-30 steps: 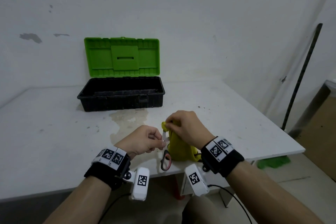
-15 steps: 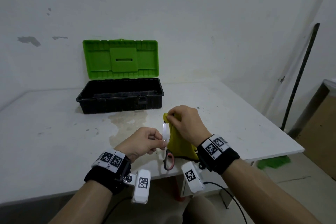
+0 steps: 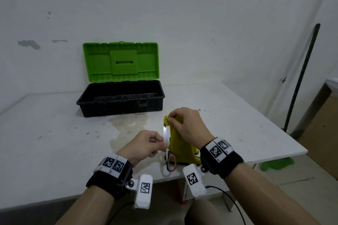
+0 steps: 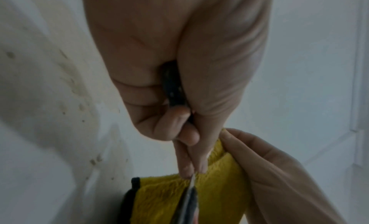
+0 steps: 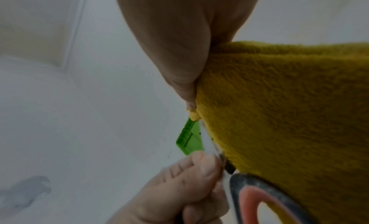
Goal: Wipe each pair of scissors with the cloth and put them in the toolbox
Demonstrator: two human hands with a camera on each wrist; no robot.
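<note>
A pair of scissors [image 3: 166, 133] with black-and-red handles [image 3: 171, 162] stands upright above the table's front edge, blades up. My left hand [image 3: 164, 145] pinches it near the pivot. My right hand [image 3: 170, 118] pinches the yellow cloth [image 3: 180, 150] round the blade tip, and the rest of the cloth hangs down beside the handles. The left wrist view has the blade [image 4: 189, 194] against the cloth [image 4: 161, 195]. In the right wrist view the cloth [image 5: 279, 109] fills the right side above the handle loop [image 5: 257, 194]. The black toolbox [image 3: 120, 105] stands open behind, green lid [image 3: 120, 61] upright.
The white table [image 3: 45, 142] has a yellowish stain [image 3: 128, 124] between the toolbox and my hands. Its right edge [image 3: 285, 133] drops off to the floor, where a black pole [image 3: 301, 75] leans on the wall and a green thing [image 3: 276, 163] lies.
My right hand has slid the cloth up the blade to its tip, baring more of the shiny blade. My left hand keeps the scissors nearly still.
</note>
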